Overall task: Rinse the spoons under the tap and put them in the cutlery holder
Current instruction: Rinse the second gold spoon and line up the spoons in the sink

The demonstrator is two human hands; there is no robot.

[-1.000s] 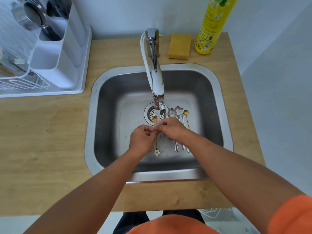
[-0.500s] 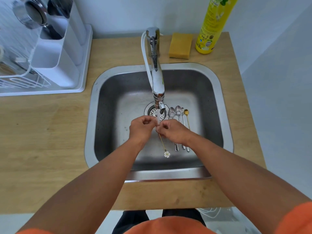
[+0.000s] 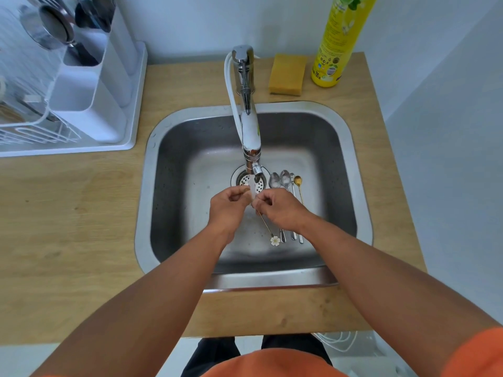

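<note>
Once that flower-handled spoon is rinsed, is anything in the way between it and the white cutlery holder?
Nothing visible blocks it. The gold flower spoon is held under the tap; the cutlery holder stands up-left on bare worktop, its near compartments open.

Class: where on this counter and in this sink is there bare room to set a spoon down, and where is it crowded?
Free: the counter left of the sink, below the rack; the sink floor left of the drain. Crowded: right of the drain, where spoons lie.
</note>
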